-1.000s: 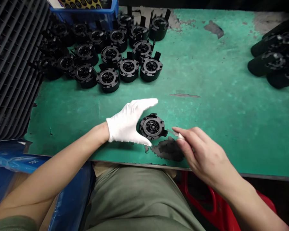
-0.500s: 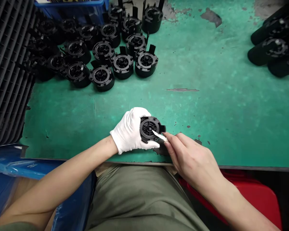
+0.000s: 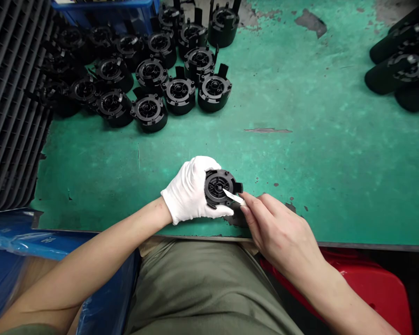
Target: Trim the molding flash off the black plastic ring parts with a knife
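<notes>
Blade (image 3: 232,197) in R hand (image 3: 281,228) slants, pts up-left @ blk part (image 3: 216,187).

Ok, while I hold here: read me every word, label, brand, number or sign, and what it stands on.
No text can be read for certain.
Blue plastic-covered surface, lower left: small pale marks, too blurred to read.
Black round part in the left hand: no lettering visible.
Blade in the right hand: none visible.

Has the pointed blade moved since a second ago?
Yes. Against the long scrape in the green tabletop, the pointed blade has moved left, its tip now over the round black part.
</notes>
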